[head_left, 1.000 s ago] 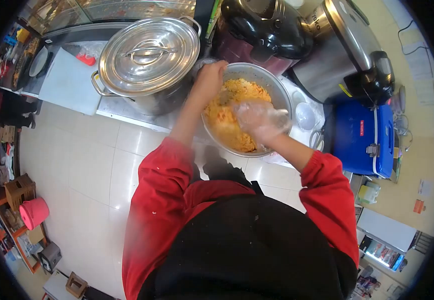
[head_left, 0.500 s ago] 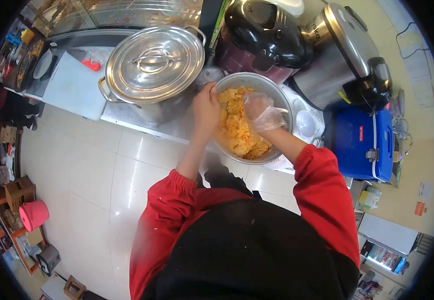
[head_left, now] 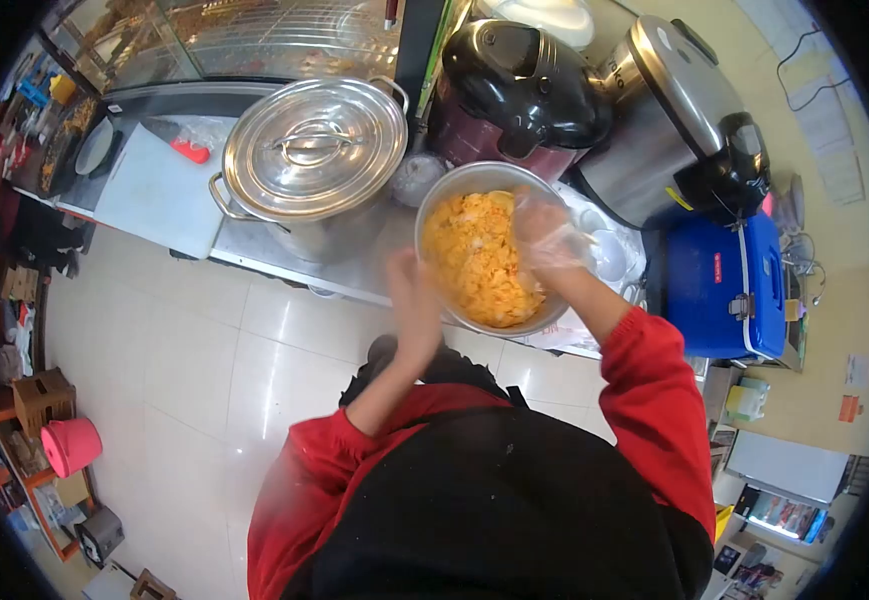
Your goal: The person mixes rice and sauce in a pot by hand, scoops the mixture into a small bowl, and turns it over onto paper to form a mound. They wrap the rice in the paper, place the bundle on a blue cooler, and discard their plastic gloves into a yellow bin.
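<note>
A metal bowl (head_left: 432, 203) on the counter holds orange-yellow seasoned rice (head_left: 479, 250) with reddish bits in it. My right hand (head_left: 546, 228), in a clear plastic glove, is inside the bowl at the right side of the rice. Motion blur and the loose film smear its fingers. Bare and also blurred, my left hand (head_left: 414, 300) is just outside the bowl's lower left rim, its fingers indistinct.
A lidded steel pot (head_left: 316, 150) stands left of the bowl, beyond it a white cutting board (head_left: 159, 190) and a red-handled knife (head_left: 190, 151). Behind are a black-lidded rice cooker (head_left: 524, 85) and a steel dispenser (head_left: 654, 120). A blue cooler (head_left: 719, 290) is at right.
My left hand has come off the bowl's left rim and dropped toward my body. My right hand stays in the bowl, and the rice is spread differently.
</note>
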`<control>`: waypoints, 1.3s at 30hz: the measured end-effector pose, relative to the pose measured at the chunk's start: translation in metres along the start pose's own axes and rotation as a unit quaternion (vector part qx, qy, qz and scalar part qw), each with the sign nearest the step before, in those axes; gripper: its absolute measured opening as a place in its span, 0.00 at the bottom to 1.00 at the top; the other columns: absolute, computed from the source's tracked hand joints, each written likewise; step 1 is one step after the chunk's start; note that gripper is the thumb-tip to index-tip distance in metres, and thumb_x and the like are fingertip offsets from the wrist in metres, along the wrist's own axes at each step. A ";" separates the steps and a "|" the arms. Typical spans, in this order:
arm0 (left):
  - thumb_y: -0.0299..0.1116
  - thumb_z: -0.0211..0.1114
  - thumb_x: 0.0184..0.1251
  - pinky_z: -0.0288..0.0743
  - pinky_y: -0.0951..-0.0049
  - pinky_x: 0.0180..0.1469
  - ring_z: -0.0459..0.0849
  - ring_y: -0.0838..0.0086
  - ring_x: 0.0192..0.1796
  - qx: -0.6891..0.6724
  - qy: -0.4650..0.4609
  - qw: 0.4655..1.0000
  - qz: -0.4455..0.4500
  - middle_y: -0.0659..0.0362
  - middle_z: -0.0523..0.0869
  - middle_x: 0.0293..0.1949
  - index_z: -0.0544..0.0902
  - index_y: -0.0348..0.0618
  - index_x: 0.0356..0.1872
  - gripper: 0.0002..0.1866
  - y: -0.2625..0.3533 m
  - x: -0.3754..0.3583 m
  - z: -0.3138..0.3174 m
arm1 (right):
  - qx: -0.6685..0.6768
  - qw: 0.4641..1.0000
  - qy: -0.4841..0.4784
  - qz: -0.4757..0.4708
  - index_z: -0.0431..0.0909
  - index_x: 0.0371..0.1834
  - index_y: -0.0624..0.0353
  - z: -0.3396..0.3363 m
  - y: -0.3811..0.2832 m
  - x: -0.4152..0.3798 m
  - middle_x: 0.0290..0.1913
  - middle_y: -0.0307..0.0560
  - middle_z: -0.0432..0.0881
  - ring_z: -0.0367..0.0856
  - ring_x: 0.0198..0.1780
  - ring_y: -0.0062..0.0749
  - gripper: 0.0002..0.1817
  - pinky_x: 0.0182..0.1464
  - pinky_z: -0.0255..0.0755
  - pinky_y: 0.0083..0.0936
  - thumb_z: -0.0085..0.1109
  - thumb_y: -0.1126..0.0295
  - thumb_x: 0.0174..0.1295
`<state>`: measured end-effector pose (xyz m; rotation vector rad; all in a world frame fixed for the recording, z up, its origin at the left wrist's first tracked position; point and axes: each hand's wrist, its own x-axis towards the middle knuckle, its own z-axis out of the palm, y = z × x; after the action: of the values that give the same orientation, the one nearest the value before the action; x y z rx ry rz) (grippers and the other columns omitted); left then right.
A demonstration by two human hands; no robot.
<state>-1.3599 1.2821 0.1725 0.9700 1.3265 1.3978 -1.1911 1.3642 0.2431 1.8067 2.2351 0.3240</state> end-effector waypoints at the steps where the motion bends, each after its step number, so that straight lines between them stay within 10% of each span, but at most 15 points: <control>1: 0.39 0.46 0.69 0.59 0.65 0.60 0.67 0.61 0.59 0.015 -0.005 1.000 -0.009 0.45 0.68 0.55 0.65 0.35 0.56 0.21 0.011 -0.009 0.001 | 0.007 0.999 -0.040 0.007 0.73 0.43 0.62 0.011 -0.006 0.009 0.28 0.52 0.79 0.81 0.30 0.43 0.12 0.28 0.74 0.36 0.50 0.72 0.56; 14: 0.41 0.40 0.72 0.64 0.67 0.57 0.74 0.64 0.53 -0.021 0.009 0.999 0.038 0.50 0.77 0.49 0.73 0.36 0.51 0.21 0.013 0.051 0.018 | 0.118 0.984 -0.114 -0.065 0.74 0.37 0.61 -0.022 -0.015 -0.063 0.28 0.54 0.80 0.81 0.31 0.42 0.09 0.31 0.74 0.36 0.49 0.70 0.55; 23: 0.39 0.45 0.72 0.64 0.75 0.54 0.75 0.74 0.48 0.093 -0.142 0.985 -0.001 0.55 0.80 0.44 0.75 0.33 0.49 0.19 -0.002 0.113 0.021 | 0.012 0.988 -0.060 0.144 0.75 0.39 0.63 0.027 -0.037 0.016 0.26 0.51 0.80 0.82 0.31 0.42 0.12 0.31 0.75 0.33 0.49 0.67 0.56; 29: 0.37 0.43 0.72 0.66 0.73 0.53 0.77 0.70 0.48 0.117 -0.092 0.989 0.017 0.51 0.81 0.45 0.75 0.33 0.50 0.19 0.014 0.092 0.018 | 0.314 0.930 -0.105 0.162 0.81 0.32 0.59 -0.002 -0.080 -0.002 0.32 0.54 0.82 0.83 0.35 0.43 0.11 0.34 0.75 0.34 0.52 0.65 0.55; 35: 0.41 0.41 0.71 0.68 0.67 0.53 0.78 0.59 0.51 0.117 -0.109 0.987 0.010 0.47 0.80 0.48 0.75 0.37 0.52 0.21 0.018 0.089 0.013 | 0.157 0.979 -0.098 -0.086 0.75 0.38 0.61 -0.058 -0.038 -0.060 0.28 0.54 0.80 0.82 0.30 0.45 0.10 0.32 0.75 0.39 0.49 0.71 0.55; 39: 0.39 0.40 0.72 0.66 0.68 0.54 0.77 0.63 0.51 0.084 -0.085 0.992 0.042 0.48 0.79 0.48 0.73 0.36 0.53 0.21 0.018 0.078 0.011 | 0.107 0.991 -0.042 0.075 0.74 0.40 0.62 -0.032 -0.002 -0.048 0.28 0.54 0.80 0.82 0.30 0.46 0.11 0.32 0.75 0.39 0.48 0.72 0.55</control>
<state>-1.3696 1.3616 0.1873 1.2417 1.3018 1.2487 -1.1938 1.3163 0.2750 2.0600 2.1522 0.0333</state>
